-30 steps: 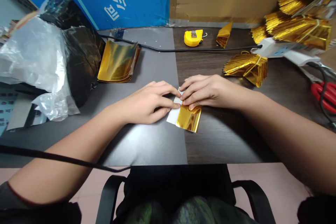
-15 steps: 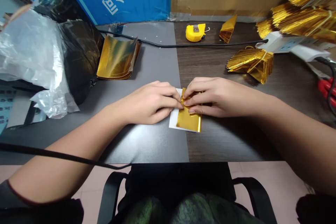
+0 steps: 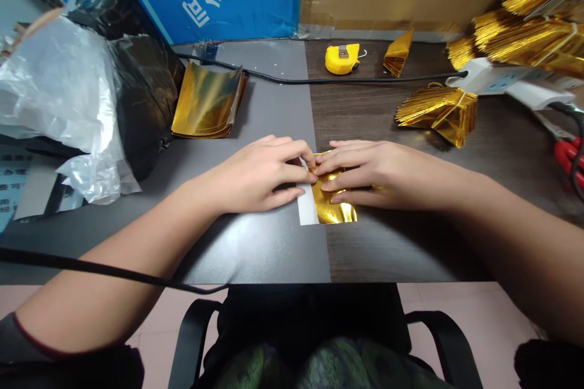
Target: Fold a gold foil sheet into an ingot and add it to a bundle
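A small sheet of gold foil paper (image 3: 332,209) with a white underside lies on the table at its middle, partly folded. My left hand (image 3: 260,173) rests on its left edge, with thumb and forefinger pinched on the fold. My right hand (image 3: 369,171) lies over the sheet's right part, its fingers pressed together on the fold and meeting the left fingertips. Much of the sheet is hidden under both hands.
A stack of gold sheets (image 3: 207,100) lies at the back left beside a black bag (image 3: 141,82) and clear plastic (image 3: 59,91). A yellow tape measure (image 3: 342,58), a black cable (image 3: 328,80), bundles of folded gold paper (image 3: 440,112), a white power strip (image 3: 506,82) and red scissors (image 3: 568,155) lie behind and right.
The gold flap has been folded further over the white underside, and the sheet's lower edge has turned level. Both hands stayed pinched on the fold and shifted slightly right.
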Tool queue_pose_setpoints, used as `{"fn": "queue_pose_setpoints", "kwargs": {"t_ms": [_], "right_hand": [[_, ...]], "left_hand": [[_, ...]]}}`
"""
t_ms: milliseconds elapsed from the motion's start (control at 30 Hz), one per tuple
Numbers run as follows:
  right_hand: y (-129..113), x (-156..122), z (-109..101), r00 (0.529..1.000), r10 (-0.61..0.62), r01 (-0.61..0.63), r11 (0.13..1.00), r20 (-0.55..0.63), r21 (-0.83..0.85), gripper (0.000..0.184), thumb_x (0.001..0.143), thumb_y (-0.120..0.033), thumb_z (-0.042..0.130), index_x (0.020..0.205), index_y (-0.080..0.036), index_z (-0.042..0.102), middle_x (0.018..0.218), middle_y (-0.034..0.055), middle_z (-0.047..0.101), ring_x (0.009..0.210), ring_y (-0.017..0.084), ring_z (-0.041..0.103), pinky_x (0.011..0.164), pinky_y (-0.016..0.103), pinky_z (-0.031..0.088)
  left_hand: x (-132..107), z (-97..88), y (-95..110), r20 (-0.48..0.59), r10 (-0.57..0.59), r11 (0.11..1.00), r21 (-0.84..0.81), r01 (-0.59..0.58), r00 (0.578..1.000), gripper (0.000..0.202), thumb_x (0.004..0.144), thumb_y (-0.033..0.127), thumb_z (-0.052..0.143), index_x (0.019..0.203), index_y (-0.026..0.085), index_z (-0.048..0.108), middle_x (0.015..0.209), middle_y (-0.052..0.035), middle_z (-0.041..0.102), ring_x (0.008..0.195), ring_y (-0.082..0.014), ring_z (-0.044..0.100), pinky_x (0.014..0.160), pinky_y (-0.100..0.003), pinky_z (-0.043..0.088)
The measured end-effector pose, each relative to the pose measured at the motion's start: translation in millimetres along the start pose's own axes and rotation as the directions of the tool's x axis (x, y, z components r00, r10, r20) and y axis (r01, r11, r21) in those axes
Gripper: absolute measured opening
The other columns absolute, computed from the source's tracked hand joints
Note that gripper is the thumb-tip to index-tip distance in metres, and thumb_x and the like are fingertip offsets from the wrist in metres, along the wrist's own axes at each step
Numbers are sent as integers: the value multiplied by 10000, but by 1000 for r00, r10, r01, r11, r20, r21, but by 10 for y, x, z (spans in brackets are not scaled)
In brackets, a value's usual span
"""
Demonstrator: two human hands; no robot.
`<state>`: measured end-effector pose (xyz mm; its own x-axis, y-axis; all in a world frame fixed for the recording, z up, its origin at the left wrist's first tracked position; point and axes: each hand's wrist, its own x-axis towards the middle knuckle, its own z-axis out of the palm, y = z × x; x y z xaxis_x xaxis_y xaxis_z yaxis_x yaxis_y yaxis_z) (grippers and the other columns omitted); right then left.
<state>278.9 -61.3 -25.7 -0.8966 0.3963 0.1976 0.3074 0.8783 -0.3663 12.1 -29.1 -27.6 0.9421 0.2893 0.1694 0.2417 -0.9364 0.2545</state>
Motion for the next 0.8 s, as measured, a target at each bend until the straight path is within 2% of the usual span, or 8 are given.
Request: {"fn": "queue_pose_setpoints", "kwargs": {"t_ms": [233, 433, 567, 800], "right_hand": [[-10, 1, -9, 1000, 9, -9, 1000, 4, -22, 300, 1067, -271, 497, 1000, -175, 774, 1235, 92, 727, 1178, 232, 676, 1064, 433, 536], [-15, 12, 0, 999, 40, -41, 998, 9, 44, 282, 1060, -286, 517, 1066, -180, 779, 1200, 93, 727, 1166, 235, 661, 1042, 424, 541], [-11, 27, 18, 1000, 15, -15, 999, -8, 39, 295, 1064, -291, 510, 1057, -170, 779, 1180, 102, 726, 1162, 239, 658, 1032, 429, 538], [-19, 36, 28, 1000, 10, -8, 999, -29, 39, 286, 1061, -292, 523, 1032, -164, 777, 1146, 99, 722, 1141, 235, 649, 1004, 414, 535]], "left_hand": [[-1, 9, 11, -7, 19, 999, 32, -19, 1000, 281, 1019, 294, 492, 1071, 280, 767, 1079, -49, 669, 939, -174, 571, 848, -324, 440], [16, -9, 66, 8, 53, 998, -24, -53, 999, 275, 1023, 339, 516, 1055, 268, 780, 1111, -63, 674, 1036, -199, 569, 916, -347, 454], [12, -11, 80, 23, 98, 992, -79, -96, 995, 270, 1026, 345, 528, 1043, 258, 783, 1100, -52, 692, 982, -169, 581, 894, -322, 451], [25, -15, 92, 35, 107, 988, -117, -103, 994, 271, 1030, 308, 515, 1099, 265, 774, 1104, -50, 700, 975, -160, 581, 874, -308, 444]]}}
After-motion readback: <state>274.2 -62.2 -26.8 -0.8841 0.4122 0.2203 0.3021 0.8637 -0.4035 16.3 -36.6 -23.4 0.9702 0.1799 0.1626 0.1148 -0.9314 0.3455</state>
